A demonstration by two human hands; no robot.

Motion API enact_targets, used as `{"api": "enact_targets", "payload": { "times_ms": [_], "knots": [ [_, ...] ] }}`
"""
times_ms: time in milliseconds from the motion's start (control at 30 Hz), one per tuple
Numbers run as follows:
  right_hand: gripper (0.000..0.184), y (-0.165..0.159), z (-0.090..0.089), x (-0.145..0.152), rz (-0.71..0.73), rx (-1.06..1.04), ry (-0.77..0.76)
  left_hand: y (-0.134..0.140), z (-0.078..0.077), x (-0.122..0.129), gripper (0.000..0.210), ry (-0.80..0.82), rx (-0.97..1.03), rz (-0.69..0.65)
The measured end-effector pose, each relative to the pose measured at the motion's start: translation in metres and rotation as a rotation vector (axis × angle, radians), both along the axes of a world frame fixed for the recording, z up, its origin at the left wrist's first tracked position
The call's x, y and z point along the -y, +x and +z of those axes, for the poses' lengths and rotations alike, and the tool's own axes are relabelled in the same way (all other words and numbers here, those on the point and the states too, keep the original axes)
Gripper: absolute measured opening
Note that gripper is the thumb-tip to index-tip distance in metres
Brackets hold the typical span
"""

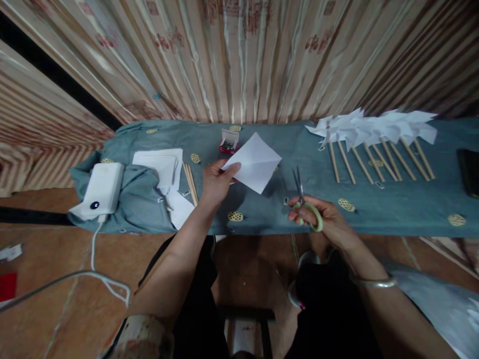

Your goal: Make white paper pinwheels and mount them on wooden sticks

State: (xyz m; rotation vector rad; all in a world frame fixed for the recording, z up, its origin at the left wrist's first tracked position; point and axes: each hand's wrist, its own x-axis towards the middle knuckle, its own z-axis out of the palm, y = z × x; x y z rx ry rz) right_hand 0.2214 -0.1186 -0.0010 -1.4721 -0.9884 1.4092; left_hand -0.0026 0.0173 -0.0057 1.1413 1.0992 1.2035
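My left hand (219, 182) pinches one corner of a square white sheet of paper (258, 162), which is held up over the cloth with a faint crease across it. In my right hand (318, 212) is a pair of scissors (299, 187) with light green handles, its blades pointing up and away from me. The blades are a little to the right of the paper and do not touch it. Behind the paper's left edge stands a small open red box (228, 142) with small metal pieces inside.
Paper pinwheels (374, 128) on wooden sticks (389, 159) lie in a row at right. White paper sheets (157, 162), several loose sticks (190, 182) and a white power bank (103, 189) with a cable lie left. A pleated curtain (239, 60) hangs behind the green cloth (269, 219).
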Motion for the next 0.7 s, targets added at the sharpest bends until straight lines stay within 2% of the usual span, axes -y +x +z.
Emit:
{"api": "enact_targets", "payload": {
  "times_ms": [100,200,367,467,600,700],
  "knots": [
    [0.047,0.005,-0.001,-0.011,-0.254,0.053,0.085,0.004,-0.001,0.004,0.018,-0.009,-0.046,-0.078],
    [0.049,0.009,-0.002,-0.021,-0.372,0.094,0.154,0.009,-0.002,0.009,0.018,-0.048,-0.075,-0.163],
    [0.049,0.007,-0.002,-0.028,-0.315,0.101,0.155,0.013,-0.006,0.016,0.018,-0.126,-0.125,-0.328],
    [0.046,0.003,-0.004,-0.028,-0.249,0.097,0.132,0.014,-0.008,0.018,0.021,-0.160,-0.086,-0.350],
    [0.047,-0.004,-0.009,-0.030,-0.216,0.078,0.141,0.020,-0.004,0.022,0.036,-0.222,0.082,-0.277],
    [0.049,-0.011,-0.013,-0.033,-0.292,0.088,0.178,0.027,0.000,0.030,0.050,-0.295,0.270,-0.321]
  ]
}}
